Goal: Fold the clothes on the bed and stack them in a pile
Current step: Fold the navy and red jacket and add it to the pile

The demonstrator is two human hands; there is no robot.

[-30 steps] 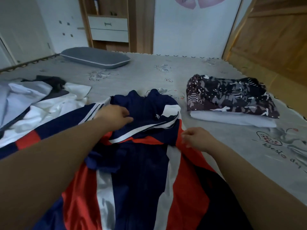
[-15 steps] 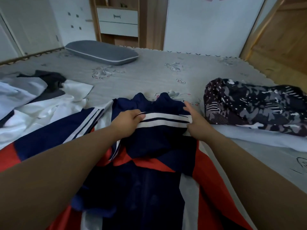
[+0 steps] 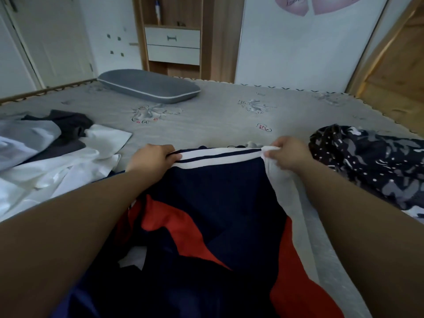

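We see the navy-red jacket (image 3: 213, 203) spread mid-bed (image 3: 206, 120), our left hand (image 3: 152, 157) and right hand (image 3: 288, 154) pinching its white striped hem. Crumpled white garments (image 3: 57, 166) left; patterned folded pile (image 3: 371, 161) right; grey pillow (image 3: 149, 86) beyond.

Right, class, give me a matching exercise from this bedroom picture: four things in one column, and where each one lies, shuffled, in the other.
Things:
1. striped jacket
2. pillow
3. patterned dark clothes
4. white clothes

Places:
A. far end of the bed, near the drawers
B. right side of the bed
C. left side of the bed
D. held at its white band by the left hand and the right hand

Pairs: 1-D, 2-A, 3-B, 4-C
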